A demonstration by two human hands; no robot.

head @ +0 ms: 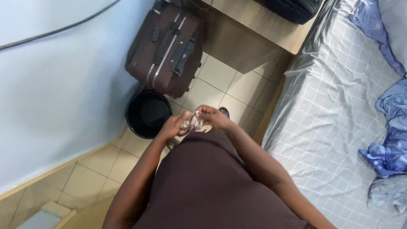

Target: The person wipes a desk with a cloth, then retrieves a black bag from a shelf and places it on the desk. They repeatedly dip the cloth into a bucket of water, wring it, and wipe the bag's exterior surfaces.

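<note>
I stand looking down over my dark maroon dress. In front of my waist both hands hold a small crumpled piece of striped, pale cloth (191,124). My left hand (173,126) grips its left side and my right hand (213,116) pinches its right side, fingers closed on it. The cloth hangs above the tiled floor, just right of a black round bin (148,113).
A dark brown suitcase (167,46) stands against the pale blue wall (55,85) beyond the bin. A wooden desk (258,29) is at the top. A bed with a grey checked sheet (335,110) and blue crumpled bedding (390,148) runs along the right. Beige floor tiles (220,78) lie between.
</note>
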